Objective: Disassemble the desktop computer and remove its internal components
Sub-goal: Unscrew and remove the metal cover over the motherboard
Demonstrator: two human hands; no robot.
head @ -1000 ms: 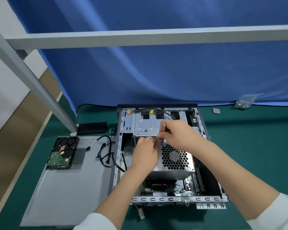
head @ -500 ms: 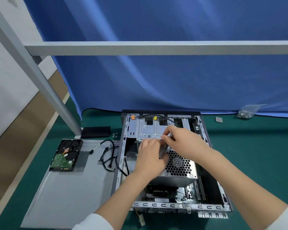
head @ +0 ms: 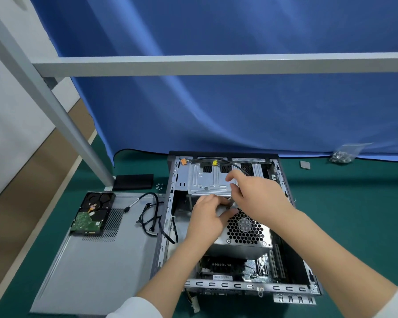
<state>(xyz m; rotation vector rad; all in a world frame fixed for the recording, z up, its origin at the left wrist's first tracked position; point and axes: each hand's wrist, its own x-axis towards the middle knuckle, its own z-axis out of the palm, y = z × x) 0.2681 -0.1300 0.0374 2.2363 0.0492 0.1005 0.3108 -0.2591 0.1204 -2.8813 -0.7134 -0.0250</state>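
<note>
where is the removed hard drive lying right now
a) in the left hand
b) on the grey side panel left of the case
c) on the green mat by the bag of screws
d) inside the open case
b: the hard drive lies on the side panel, over its perforated vent, left of the case.

An open computer case (head: 237, 223) lies on the green bench (head: 359, 216). Both hands meet above the power supply (head: 241, 235): left hand (head: 208, 216) resting on it, right hand (head: 257, 196) with fingers curled at the drive cage (head: 210, 180).

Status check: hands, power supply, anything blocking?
Left hand and right hand work at power supply far edge. Supply sits in case. Black cable crosses drive cage.
</note>
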